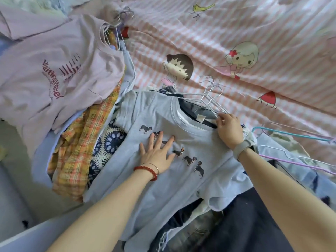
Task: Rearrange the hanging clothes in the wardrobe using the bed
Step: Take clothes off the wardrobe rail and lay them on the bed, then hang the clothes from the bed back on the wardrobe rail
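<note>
A light blue T-shirt (181, 171) printed with small dogs lies on top of a pile of clothes on the bed (236, 33). My left hand (157, 151) rests flat on its chest, fingers spread. My right hand (230, 130) sits at the shirt's collar, fingertips pinching the neck of the white wire hangers (211, 95) that stick out toward the pink striped sheet. Darker garments lie under the blue shirt, mostly hidden.
A second pile lies at the left: a lilac T-shirt (54, 70) with red lettering on hangers (116, 24), over a yellow plaid shirt (80, 146) and a navy patterned fabric (109, 142). Loose blue and purple hangers (291, 135) lie at the right. Dark clothes (245, 215) fill the lower right.
</note>
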